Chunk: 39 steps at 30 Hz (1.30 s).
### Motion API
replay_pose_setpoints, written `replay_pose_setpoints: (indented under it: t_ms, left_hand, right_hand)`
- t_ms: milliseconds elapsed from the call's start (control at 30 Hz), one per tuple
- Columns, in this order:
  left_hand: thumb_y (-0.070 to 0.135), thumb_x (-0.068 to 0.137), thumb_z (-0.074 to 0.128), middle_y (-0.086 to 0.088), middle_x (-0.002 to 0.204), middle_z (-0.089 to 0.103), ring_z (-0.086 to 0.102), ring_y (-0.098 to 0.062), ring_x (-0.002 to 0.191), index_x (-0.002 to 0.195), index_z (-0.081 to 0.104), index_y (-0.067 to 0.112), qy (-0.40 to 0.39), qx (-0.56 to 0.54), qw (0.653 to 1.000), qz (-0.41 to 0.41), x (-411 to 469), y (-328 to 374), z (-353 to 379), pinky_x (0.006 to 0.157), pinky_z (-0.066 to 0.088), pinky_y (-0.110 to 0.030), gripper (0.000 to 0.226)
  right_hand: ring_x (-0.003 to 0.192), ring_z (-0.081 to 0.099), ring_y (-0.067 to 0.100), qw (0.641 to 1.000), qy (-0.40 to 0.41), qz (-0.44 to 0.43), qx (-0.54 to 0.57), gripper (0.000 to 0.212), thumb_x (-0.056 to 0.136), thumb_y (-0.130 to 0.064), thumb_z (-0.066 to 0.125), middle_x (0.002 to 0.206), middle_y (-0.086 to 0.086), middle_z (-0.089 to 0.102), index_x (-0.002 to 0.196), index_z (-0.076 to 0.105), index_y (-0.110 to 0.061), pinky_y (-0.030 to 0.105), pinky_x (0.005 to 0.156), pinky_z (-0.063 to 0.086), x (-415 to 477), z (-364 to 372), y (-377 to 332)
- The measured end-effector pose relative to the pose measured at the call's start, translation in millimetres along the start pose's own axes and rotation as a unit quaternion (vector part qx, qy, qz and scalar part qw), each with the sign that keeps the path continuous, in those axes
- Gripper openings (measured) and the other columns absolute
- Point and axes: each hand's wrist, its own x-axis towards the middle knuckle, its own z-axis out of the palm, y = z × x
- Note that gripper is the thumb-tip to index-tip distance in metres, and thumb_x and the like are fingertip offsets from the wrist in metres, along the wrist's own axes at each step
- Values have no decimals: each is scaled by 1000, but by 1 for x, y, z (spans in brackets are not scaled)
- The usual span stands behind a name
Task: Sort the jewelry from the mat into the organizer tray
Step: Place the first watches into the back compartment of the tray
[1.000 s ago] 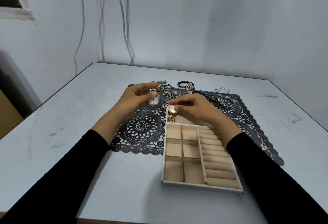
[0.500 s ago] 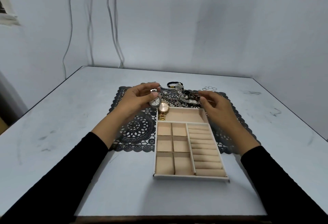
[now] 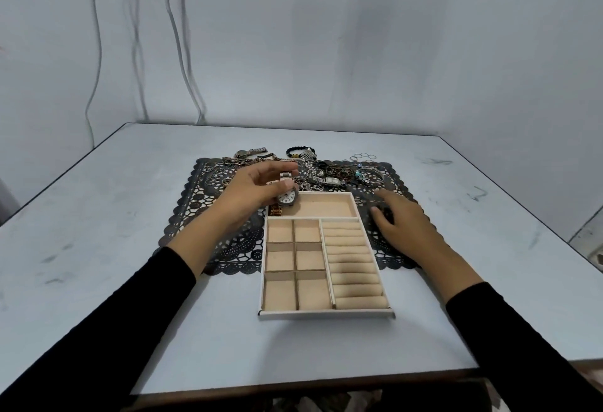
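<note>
Now, in the head view, the right hand (image 3: 403,220) has released the gold watch (image 3: 276,211) at the organizer tray's (image 3: 326,313) upper-left corner and rests open on the mat (image 3: 202,202), centre right. The left hand (image 3: 257,189) pinches the silver watch (image 3: 287,197) just above, likely next.

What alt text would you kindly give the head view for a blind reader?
A person's left hand holds a silver watch over the far left corner of a beige organizer tray; the right hand rests open on a black lace mat strewn with jewelry.
</note>
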Motion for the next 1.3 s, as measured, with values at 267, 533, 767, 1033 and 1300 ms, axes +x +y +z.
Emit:
replay_pose_setpoints:
  t_ms: [267,533,767,1033,1300]
  left_hand:
    - [3,85,71,1,116,72,67,-22,110,114,70,17,-14,61,998,6,2,-5,6,94,54,-33,32]
    - [8,84,73,1,105,75,70,-15,100,111,72,22,-36,115,993,1,0,-1,11,93,54,-33,30]
    - [11,90,67,-5,104,75,70,-24,101,111,72,19,-42,103,994,-1,0,-1,15,93,54,-35,23]
    - [1,91,62,-3,91,76,68,-6,67,109,71,8,-31,95,995,-10,2,-1,19,65,52,-16,21]
    - [8,86,72,0,101,73,69,-19,92,96,73,27,15,150,988,30,7,-7,11,91,56,-39,21]
  right_hand:
    - [123,51,23,999,-42,-5,-27,38,97,-25,48,134,8,55,132,54,-9,28,100,36,1,8,5]
    - [118,53,22,999,-36,-5,-16,37,97,-25,49,130,6,58,131,54,-9,26,96,36,0,9,5]
    - [119,52,22,999,-38,-4,-9,38,97,-25,49,131,7,57,132,53,-9,28,97,37,0,6,4]
    - [118,53,23,999,-38,-6,-8,37,97,-25,49,130,8,58,131,54,-9,29,98,38,0,6,4]
    - [116,54,24,999,-32,-14,-8,35,97,-23,50,127,9,60,129,55,-9,28,95,37,-1,5,4]
